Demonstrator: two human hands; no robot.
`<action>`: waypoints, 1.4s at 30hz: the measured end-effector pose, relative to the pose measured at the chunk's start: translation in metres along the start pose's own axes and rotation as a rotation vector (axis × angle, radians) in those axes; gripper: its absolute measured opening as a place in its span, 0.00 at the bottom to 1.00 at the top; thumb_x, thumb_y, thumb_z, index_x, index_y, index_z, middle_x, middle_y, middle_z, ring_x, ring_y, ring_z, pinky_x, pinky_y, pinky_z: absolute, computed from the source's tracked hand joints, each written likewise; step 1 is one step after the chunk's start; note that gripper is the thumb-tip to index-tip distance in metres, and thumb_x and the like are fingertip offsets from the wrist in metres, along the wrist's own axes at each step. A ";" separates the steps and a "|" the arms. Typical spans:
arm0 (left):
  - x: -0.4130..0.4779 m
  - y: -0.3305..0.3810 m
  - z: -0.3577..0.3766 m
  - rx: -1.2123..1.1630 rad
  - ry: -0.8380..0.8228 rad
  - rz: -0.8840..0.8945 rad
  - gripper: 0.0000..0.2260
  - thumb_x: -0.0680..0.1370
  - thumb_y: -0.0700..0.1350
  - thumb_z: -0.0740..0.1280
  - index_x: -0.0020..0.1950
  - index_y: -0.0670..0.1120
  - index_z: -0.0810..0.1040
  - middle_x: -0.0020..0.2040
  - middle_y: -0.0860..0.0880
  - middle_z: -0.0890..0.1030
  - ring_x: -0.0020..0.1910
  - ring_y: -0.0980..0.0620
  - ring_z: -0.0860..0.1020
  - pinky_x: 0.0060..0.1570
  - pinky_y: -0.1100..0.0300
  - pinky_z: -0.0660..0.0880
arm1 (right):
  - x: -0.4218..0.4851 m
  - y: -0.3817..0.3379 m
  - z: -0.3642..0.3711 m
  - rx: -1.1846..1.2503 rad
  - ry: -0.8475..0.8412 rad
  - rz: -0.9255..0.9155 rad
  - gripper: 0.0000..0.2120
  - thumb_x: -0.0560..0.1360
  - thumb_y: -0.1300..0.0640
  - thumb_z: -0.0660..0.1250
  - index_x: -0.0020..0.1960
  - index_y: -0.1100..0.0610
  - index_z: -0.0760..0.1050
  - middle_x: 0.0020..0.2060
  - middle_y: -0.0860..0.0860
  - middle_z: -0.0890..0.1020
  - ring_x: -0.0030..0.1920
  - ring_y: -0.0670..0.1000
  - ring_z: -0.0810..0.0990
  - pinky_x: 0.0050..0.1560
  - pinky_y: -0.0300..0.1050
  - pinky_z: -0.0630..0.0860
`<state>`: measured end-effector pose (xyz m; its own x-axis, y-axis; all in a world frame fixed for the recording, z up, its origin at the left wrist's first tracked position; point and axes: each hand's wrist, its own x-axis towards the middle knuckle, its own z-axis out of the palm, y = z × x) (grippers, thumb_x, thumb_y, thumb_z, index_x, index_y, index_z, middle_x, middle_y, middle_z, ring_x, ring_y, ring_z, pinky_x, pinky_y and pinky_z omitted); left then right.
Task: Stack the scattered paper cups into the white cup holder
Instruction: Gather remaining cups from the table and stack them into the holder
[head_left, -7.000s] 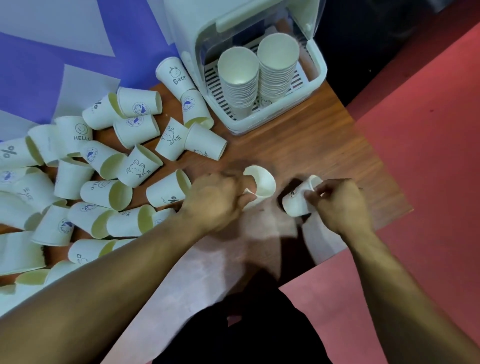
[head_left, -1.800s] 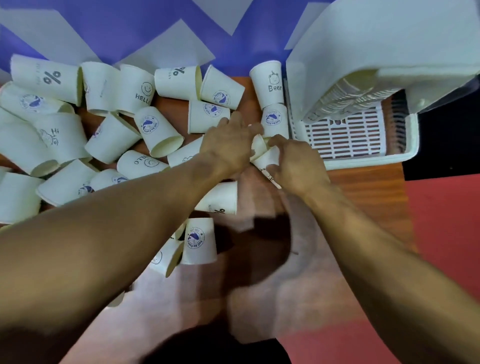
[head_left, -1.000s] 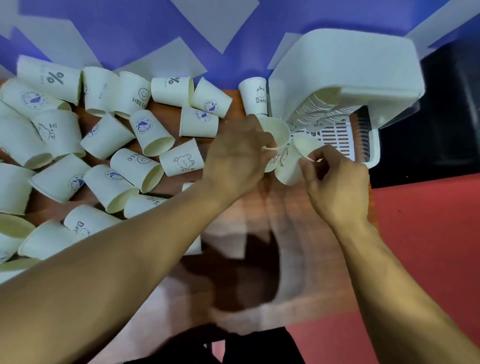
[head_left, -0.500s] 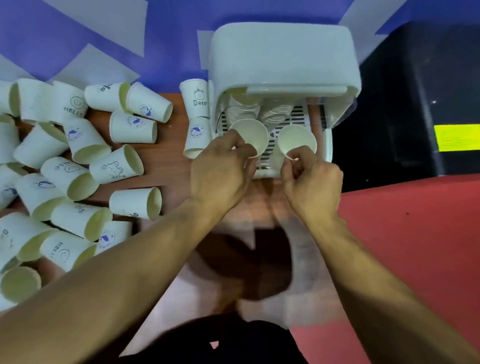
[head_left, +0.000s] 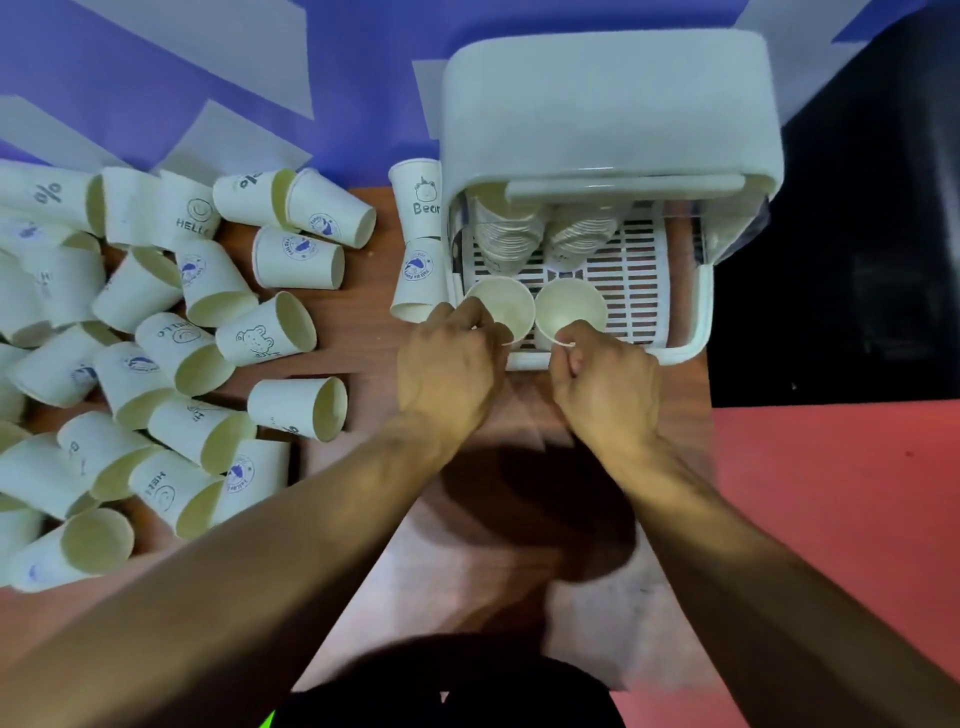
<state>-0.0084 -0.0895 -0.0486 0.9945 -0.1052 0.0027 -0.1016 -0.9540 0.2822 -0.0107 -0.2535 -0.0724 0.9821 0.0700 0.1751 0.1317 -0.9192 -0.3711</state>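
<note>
Head view: left hand (head_left: 447, 364) and right hand (head_left: 605, 387) each hold 1 paper cup, mouth up, at the front of the white cup holder (head_left: 613, 104). Left hand pinches the near rim of the left cup (head_left: 506, 306) between thumb and curled fingertips. Right hand pinches the near rim of the right cup (head_left: 571, 306) the same way, other fingers folded in. Both cups sit side by side, rims almost touching, over the slotted floor (head_left: 636, 270) of the holder. Cannot tell whether their bases rest on the slots or hang just above. Behind them, under the holder's cover, stand 2 stacks (head_left: 506, 236) of nested cups. Many loose cups (head_left: 298, 260) lie on their sides across the wooden table (head_left: 363, 332) to the left, and 2 more stand just beside the holder's left wall. Judgement on handling: cups are very light and thin-walled, so a squeeze at mid-body would dent them. The rolled rim is the stiffest part, so a rim pinch looks like the right hold. Each cup should drop into a stack with little force. Risk: the stacks are tall and partly hidden by the cover, so an off-centre push could tilt one.
</note>
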 end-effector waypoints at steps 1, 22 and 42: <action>0.000 0.000 0.001 0.026 -0.043 -0.007 0.08 0.78 0.50 0.66 0.51 0.51 0.85 0.51 0.50 0.79 0.49 0.44 0.76 0.34 0.56 0.67 | -0.002 0.001 0.001 -0.001 -0.011 0.011 0.05 0.72 0.55 0.64 0.41 0.55 0.77 0.26 0.52 0.77 0.26 0.60 0.77 0.27 0.43 0.65; -0.098 -0.080 -0.029 -0.256 0.122 -0.325 0.15 0.75 0.60 0.68 0.59 0.56 0.79 0.56 0.52 0.75 0.45 0.48 0.79 0.37 0.55 0.76 | -0.043 -0.122 0.008 0.288 -0.106 0.028 0.07 0.72 0.49 0.69 0.46 0.50 0.79 0.28 0.44 0.74 0.33 0.53 0.79 0.33 0.44 0.74; -0.217 -0.151 -0.006 -0.957 0.295 -1.518 0.14 0.70 0.61 0.71 0.36 0.51 0.82 0.36 0.54 0.83 0.42 0.49 0.82 0.47 0.51 0.80 | -0.070 -0.231 0.084 0.251 -0.440 0.298 0.09 0.74 0.46 0.68 0.44 0.51 0.81 0.36 0.45 0.82 0.43 0.53 0.82 0.42 0.40 0.69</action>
<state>-0.2088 0.0788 -0.0855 0.1812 0.7533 -0.6322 0.7388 0.3200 0.5931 -0.0981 -0.0131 -0.0756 0.9384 0.0261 -0.3445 -0.1832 -0.8079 -0.5602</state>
